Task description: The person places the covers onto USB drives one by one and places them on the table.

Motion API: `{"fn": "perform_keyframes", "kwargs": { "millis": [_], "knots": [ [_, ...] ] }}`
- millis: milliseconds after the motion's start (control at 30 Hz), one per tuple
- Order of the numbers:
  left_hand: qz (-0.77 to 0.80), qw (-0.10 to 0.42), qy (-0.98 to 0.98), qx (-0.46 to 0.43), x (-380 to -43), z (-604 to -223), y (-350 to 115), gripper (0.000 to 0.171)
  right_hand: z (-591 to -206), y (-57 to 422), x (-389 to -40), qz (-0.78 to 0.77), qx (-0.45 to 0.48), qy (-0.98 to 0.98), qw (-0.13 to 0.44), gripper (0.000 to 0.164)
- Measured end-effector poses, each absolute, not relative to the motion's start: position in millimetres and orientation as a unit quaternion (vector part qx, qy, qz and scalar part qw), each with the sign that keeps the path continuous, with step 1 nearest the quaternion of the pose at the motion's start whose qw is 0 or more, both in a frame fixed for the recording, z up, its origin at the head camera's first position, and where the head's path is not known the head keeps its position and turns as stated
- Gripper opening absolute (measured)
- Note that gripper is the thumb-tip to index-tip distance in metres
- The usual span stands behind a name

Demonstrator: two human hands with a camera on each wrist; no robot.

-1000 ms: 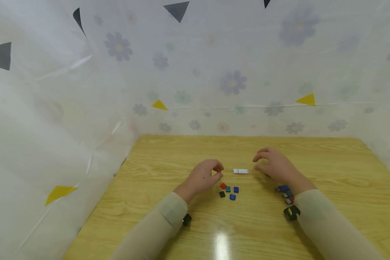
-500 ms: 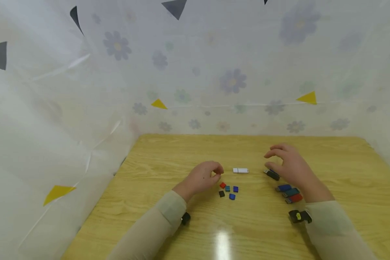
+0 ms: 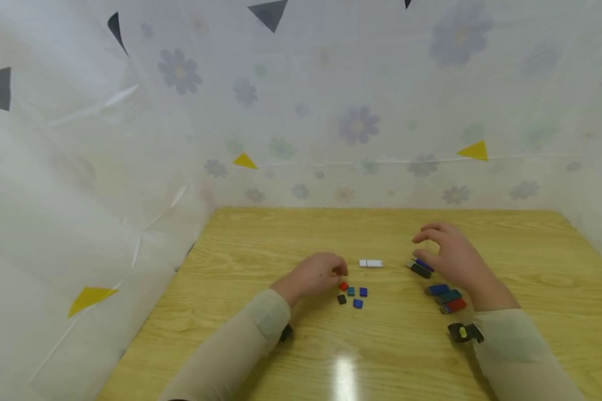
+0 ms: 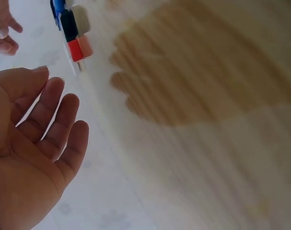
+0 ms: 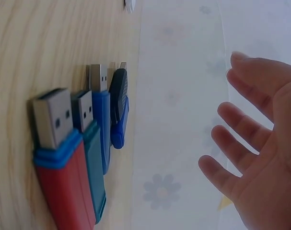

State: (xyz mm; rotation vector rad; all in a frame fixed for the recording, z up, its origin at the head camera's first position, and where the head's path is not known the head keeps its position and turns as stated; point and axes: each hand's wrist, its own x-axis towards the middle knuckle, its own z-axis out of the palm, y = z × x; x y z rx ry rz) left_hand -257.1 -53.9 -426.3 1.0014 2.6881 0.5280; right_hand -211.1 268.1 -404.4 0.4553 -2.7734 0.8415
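Note:
My left hand [image 3: 318, 273] hovers by a cluster of small caps: a red cap [image 3: 343, 285], a teal cap [image 3: 351, 291], a black cap [image 3: 341, 299] and two blue ones. Its fingers are loosely bent and hold nothing, as the left wrist view shows. Just beyond the caps lies a white USB stick [image 3: 370, 263]. My right hand [image 3: 451, 259] is above the table beside a black USB stick [image 3: 419, 270] and a dark blue one, fingers relaxed, holding nothing. Nearer the front lie a blue USB stick [image 3: 437, 289], a teal USB stick [image 5: 93, 167] and a red USB stick [image 5: 64, 187], metal plugs bare.
The wooden table [image 3: 301, 234] ends at a pale flowered curtain [image 3: 306, 128] behind and at the sides. Black wrist-worn devices show at both sleeves, the right device [image 3: 465, 332] more fully.
My right hand has moved to the right, away from the white USB stick, uncovering the black and dark blue sticks. My left hand has shifted slightly toward the red cap.

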Motion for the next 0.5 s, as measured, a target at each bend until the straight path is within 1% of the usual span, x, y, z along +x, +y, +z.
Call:
{"fn": "perform_keyframes", "kwargs": {
  "millis": [100, 333, 500],
  "knots": [
    [0.166, 0.123, 0.913, 0.351, -260.0, -428.8, -52.7, 0.012, -405.0, 268.4, -210.9, 0.285, 0.153, -0.941, 0.103, 0.023],
    [0.156, 0.165, 0.905, 0.358, -263.3, -430.1, -53.5, 0.017, -407.0, 268.0, -212.5, 0.285, 0.156, -0.94, 0.103, 0.022],
    [0.162, 0.189, 0.899, 0.36, -263.2, -429.5, -53.3, 0.016, -406.0, 267.9, -211.7, 0.283, 0.15, -0.942, 0.099, 0.024]
  ]
}}
